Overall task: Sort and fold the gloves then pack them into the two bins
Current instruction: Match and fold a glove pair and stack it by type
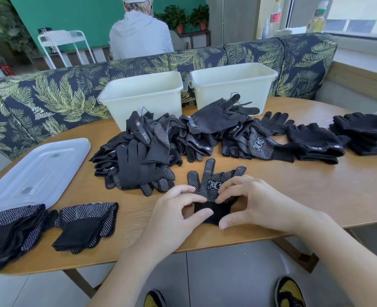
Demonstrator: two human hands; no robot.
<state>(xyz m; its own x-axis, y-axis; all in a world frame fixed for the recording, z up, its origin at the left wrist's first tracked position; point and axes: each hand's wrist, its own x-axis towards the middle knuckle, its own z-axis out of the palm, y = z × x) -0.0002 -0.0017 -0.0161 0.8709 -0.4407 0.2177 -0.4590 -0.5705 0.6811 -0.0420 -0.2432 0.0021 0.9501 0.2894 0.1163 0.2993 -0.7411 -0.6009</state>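
A black dotted glove (209, 180) lies flat on the wooden table (316, 196) near its front edge, fingers pointing away from me. My left hand (176, 213) pinches its left side at the cuff, and my right hand (251, 202) pinches its right side. A loose heap of black gloves (152, 151) fills the middle of the table. Folded dotted gloves (83, 224) sit in a stack at the front left. Another stack of folded black gloves (364, 134) sits at the far right. Two white bins, the left bin (143, 96) and the right bin (234, 85), stand behind the heap.
A clear plastic lid (37, 171) lies on the table's left side. A leaf-patterned sofa back (50, 96) runs behind the table. A person in a grey hoodie (138, 34) sits beyond it, facing away. My shoes (289, 293) show under the table edge.
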